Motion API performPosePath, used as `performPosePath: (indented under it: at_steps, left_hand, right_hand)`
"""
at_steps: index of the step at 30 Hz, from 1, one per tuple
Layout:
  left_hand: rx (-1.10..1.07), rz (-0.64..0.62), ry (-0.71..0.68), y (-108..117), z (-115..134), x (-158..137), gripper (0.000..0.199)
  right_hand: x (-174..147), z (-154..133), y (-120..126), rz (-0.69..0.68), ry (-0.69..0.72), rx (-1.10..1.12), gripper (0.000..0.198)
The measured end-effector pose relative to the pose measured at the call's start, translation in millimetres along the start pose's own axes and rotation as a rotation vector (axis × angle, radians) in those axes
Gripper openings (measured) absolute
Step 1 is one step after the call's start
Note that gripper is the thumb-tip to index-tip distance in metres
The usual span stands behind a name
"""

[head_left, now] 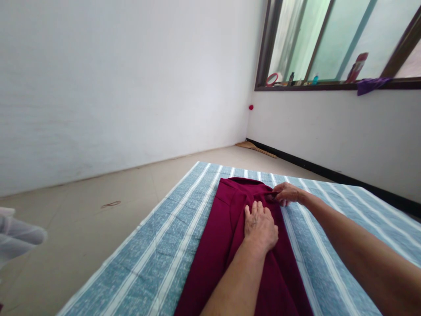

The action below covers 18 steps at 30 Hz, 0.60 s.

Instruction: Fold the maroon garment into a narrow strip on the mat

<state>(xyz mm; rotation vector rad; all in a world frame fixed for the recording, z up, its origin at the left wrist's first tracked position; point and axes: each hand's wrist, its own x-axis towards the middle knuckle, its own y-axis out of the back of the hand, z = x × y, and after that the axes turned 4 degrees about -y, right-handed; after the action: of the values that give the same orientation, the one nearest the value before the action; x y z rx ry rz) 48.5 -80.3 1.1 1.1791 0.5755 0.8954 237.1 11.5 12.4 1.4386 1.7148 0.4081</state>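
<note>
A pair of maroon trousers (210, 245) lies lengthwise on a blue and white striped bed cover (171, 228), its waist end farthest from me. My left hand (261, 226) rests flat on the upper part of the cloth, fingers stretched out and slightly apart. At the right corner of the waist, my right hand (287, 194) pinches the trousers' edge between thumb and fingers. The fabric is gathered and slightly lifted there. My left forearm hides part of the cloth lower down.
Pale floor tiles (131, 188) run along the left, with a thin brown loop (111, 204) on them. White translucent material (19, 232) shows at the left edge. Small bottles, a round mirror (272, 79) and a purple cloth (371, 85) are on the window sill.
</note>
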Motion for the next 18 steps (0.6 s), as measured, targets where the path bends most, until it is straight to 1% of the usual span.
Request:
performPosePath:
  at_steps: [4, 7, 9, 12, 15, 18]
  left_hand:
    - [0.0, 0.008, -0.004, -3, -1, 0, 0.055]
    - [-0.002, 0.009, -0.012, -4, -1, -1, 0.057]
    - [-0.002, 0.017, -0.013, -5, -2, -1, 0.058]
    - [0.004, 0.022, -0.014, -7, -3, -2, 0.059]
    - [0.008, 0.033, -0.02, -8, -3, -1, 0.059]
    - [0.014, 0.027, -0.017, -8, -3, 0, 0.06]
  right_hand:
    - [-3, -1, 2, -0.031, 0.032, -0.107, 0.02]
    - [-13, 2, 0, -0.021, 0.094, -0.205, 0.022]
    - [-21, 4, -4, 0.024, 0.15, -0.273, 0.027]
    - [-32, 7, -11, 0.127, 0.219, -0.366, 0.035]
    - [-38, 9, -18, 0.203, 0.236, -0.425, 0.034]
    - [-39, 10, -20, 0.225, 0.226, -0.424, 0.033]
